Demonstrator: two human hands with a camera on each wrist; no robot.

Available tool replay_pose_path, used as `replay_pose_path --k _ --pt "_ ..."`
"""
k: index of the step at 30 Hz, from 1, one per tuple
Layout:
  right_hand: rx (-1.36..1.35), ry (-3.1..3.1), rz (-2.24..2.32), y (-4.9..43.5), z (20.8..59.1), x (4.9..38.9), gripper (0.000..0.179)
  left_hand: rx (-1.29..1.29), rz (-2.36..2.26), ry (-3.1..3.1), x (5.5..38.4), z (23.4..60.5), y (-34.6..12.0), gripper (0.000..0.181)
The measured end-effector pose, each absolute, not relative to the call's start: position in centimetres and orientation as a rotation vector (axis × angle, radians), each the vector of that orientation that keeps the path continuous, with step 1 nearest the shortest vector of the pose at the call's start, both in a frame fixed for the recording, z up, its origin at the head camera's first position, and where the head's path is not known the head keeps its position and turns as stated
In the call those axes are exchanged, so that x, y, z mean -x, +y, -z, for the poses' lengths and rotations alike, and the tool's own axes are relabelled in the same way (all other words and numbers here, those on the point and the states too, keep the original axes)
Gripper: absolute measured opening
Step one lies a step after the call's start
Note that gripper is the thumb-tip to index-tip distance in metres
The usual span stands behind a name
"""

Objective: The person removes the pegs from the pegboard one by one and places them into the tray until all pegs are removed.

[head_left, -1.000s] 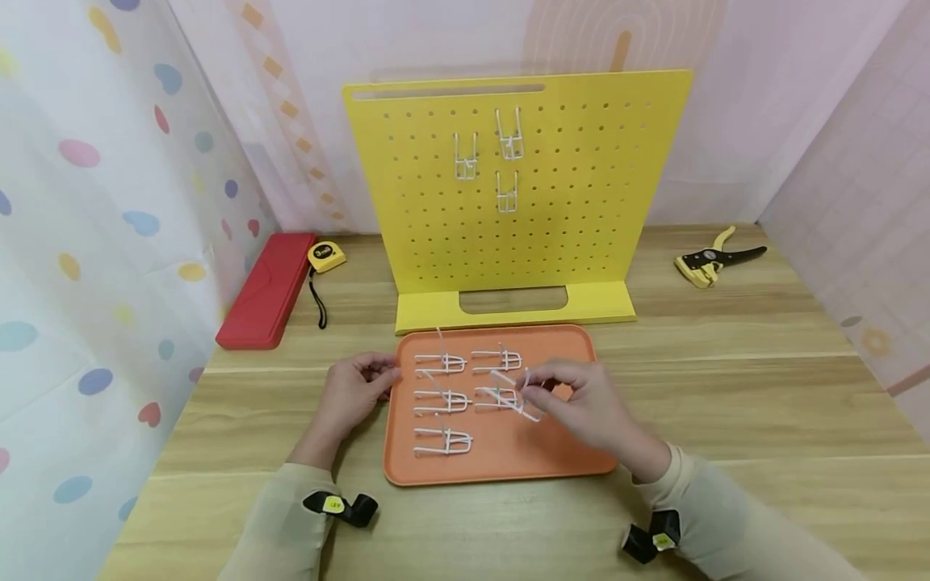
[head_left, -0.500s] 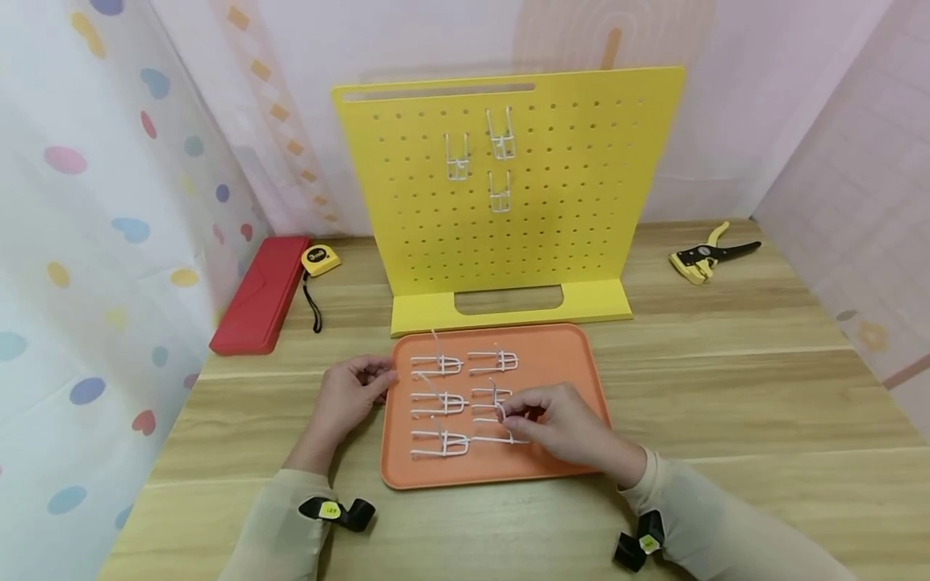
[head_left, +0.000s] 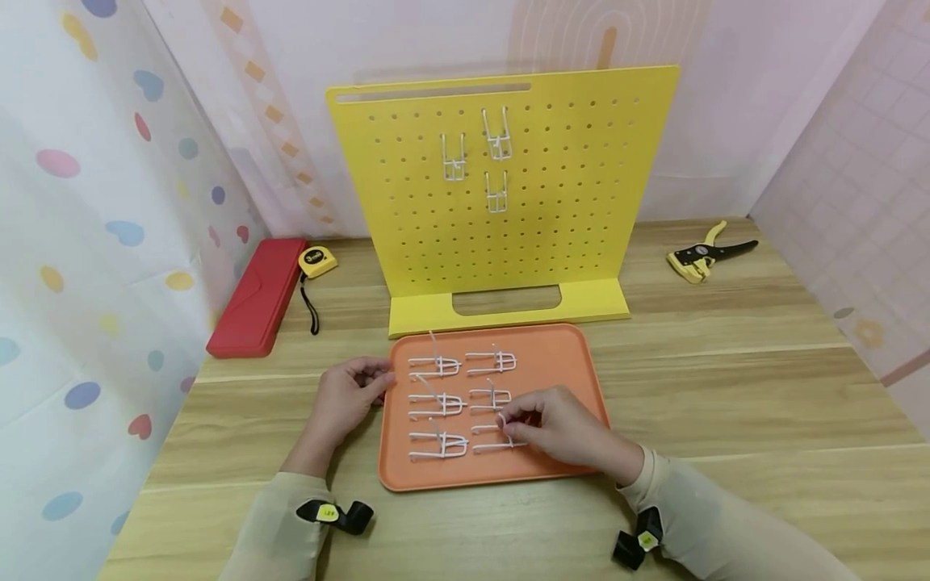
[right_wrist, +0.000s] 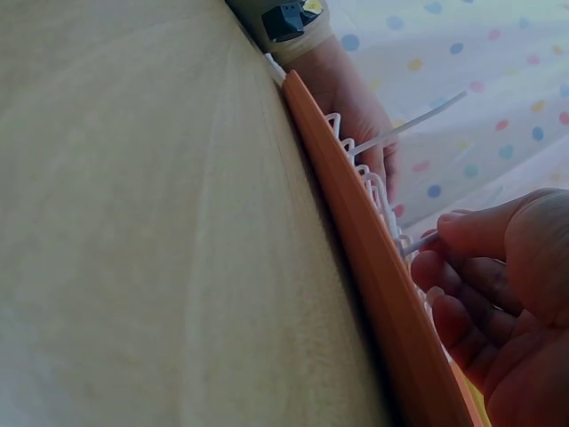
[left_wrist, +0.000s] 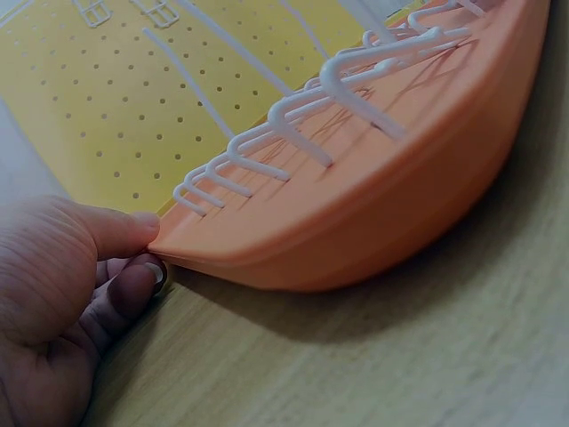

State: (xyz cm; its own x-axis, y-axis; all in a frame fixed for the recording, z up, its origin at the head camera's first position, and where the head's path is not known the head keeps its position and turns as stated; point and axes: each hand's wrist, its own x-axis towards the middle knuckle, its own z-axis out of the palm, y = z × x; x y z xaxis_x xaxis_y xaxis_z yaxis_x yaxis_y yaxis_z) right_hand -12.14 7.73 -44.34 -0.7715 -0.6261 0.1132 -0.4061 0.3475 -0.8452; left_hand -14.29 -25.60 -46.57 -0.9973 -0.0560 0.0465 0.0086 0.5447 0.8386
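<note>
An orange tray (head_left: pixel 538 347) lies on the table with several white wire pegboard hooks on it, set in two columns. My left hand (head_left: pixel 352 393) pinches the tray's left rim between thumb and fingers, as the left wrist view also shows with the tray's corner (left_wrist: pixel 231 253). Over the right column's lowest place, my right hand (head_left: pixel 559 425) pinches a white wire hook (head_left: pixel 497 447) by its upright rod. That hook's two prongs point left, low over the tray or on it; the fingers cover its right end. In the right wrist view thumb and fingertips (right_wrist: pixel 453 233) hold the rod.
Behind the tray stands a yellow pegboard (head_left: pixel 436 234) with 3 white hooks hung on it. A red case (head_left: pixel 257 298) and a yellow tape measure (head_left: pixel 317 260) lie at left. Yellow-and-black wire strippers (head_left: pixel 701 257) lie at back right.
My right hand has brought the wire hook down and toward me, turning it in line with the others below the right column. My left hand has stayed on the tray rim.
</note>
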Motion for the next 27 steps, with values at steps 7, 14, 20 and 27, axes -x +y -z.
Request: replay_pose_path --k 7,14,20,27 --pt "1.001 2.398 1.269 7.91 44.09 12.27 0.006 -0.047 1.462 -2.707 14.31 46.52 -25.56 0.02" --pt "1.034 2.399 1.232 7.99 43.94 12.33 0.006 -0.071 1.489 -2.708 14.27 46.47 -25.52 0.021" --pt "1.043 2.4 1.215 7.96 44.04 12.33 0.005 -0.066 1.486 -2.707 14.26 46.41 -25.47 0.02" --pt "1.051 2.406 1.214 7.95 44.03 12.29 0.006 -0.072 1.484 -2.708 14.28 46.47 -25.49 0.02"
